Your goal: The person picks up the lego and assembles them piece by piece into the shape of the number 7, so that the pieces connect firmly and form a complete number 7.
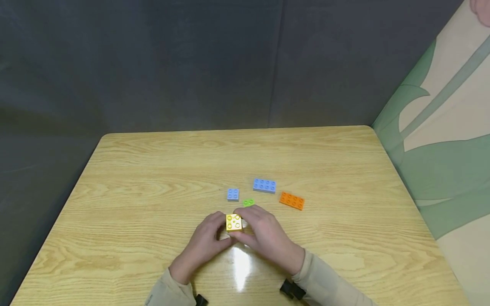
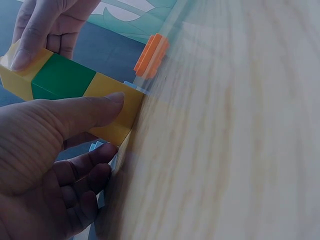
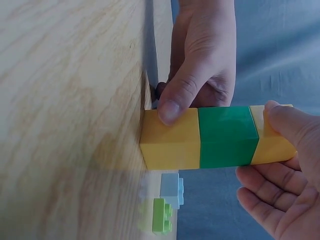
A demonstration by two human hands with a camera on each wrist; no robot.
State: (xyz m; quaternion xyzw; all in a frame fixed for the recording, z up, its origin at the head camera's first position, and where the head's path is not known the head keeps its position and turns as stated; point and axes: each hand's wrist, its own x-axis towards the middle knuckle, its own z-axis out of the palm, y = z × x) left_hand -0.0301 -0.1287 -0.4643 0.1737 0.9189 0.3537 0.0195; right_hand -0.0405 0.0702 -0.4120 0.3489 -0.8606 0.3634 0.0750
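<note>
An upright tower of toy building bricks stands on the table between the two hands. In the right wrist view it shows a yellow bottom brick, a green middle brick and a yellow top brick with studs facing up. My left hand holds the bottom brick, its thumb pressed on one side. Up at the top brick, my right hand pinches it between thumb and fingers. The head view hides the lower bricks beneath the top one.
Just beyond the hands lie a small blue brick, a lime green brick, a longer blue brick and an orange brick. Dark cloth hangs behind the wooden table; patterned fabric borders its right side.
</note>
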